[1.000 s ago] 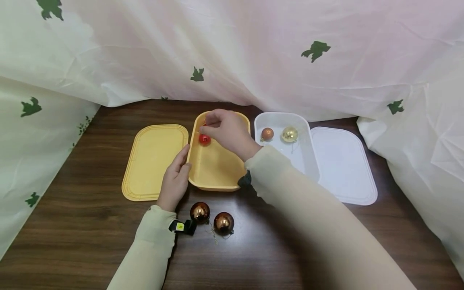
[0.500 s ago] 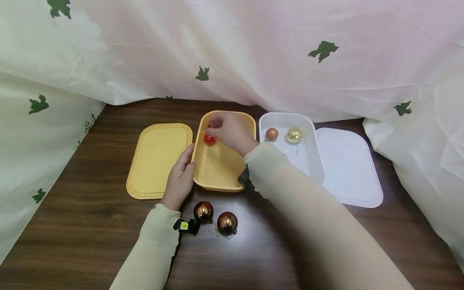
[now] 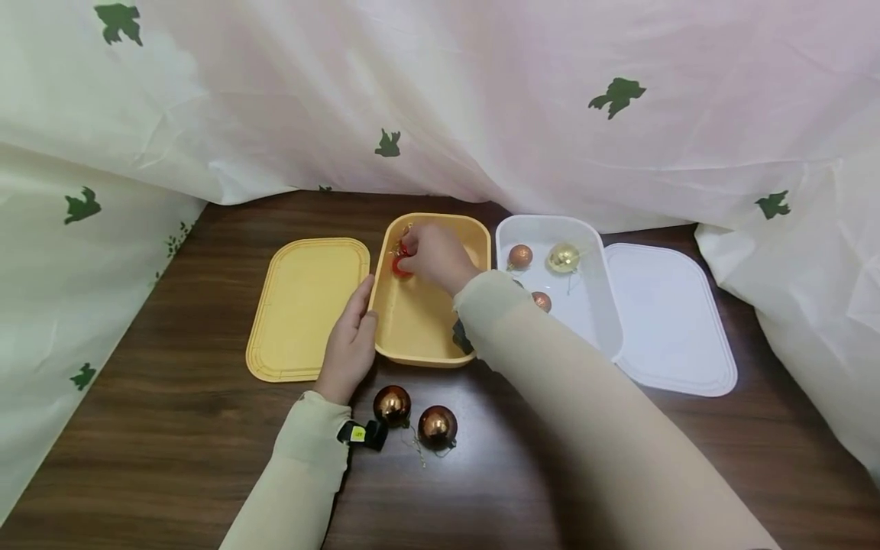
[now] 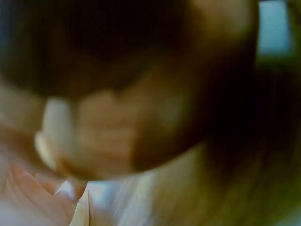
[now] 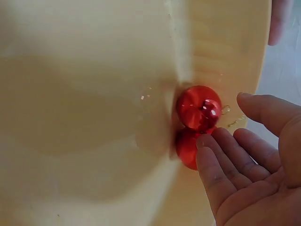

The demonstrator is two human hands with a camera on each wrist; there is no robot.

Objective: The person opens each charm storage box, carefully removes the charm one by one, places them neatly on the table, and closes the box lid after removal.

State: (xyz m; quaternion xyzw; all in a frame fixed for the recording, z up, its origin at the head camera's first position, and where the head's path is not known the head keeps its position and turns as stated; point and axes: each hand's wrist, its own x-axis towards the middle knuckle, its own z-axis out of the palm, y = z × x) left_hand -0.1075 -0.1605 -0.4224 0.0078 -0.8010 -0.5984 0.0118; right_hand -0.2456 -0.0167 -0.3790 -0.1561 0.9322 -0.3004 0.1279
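Two red baubles point(image 5: 199, 108) lie together against a wall of the yellow box point(image 5: 225, 42), one partly behind my fingers. My right hand point(image 5: 256, 174) reaches into the box beside them, thumb apart from the fingers; its fingertips overlap the lower bauble, and I cannot tell whether they touch it. In the head view, my right hand point(image 3: 440, 256) covers part of the red baubles point(image 3: 401, 266) near the box's far left corner. Along the box's left outer side lies my left hand point(image 3: 349, 347), fingers extended against the wall. A brown bauble point(image 4: 108, 136) blurs most of the left wrist view.
Two shiny brown baubles point(image 3: 438, 426) lie on the wooden table point(image 3: 172, 435) in front of the yellow box. The white box point(image 3: 584, 305) holds copper baubles point(image 3: 520, 256) and a gold bauble point(image 3: 564, 258). A yellow lid point(image 3: 309, 309) lies left, a white lid point(image 3: 674, 321) right.
My right hand has moved lower, its fingers now over the red baubles. Another copper bauble shows beside my right sleeve. The head view has shifted slightly; my left hand stays at the box.
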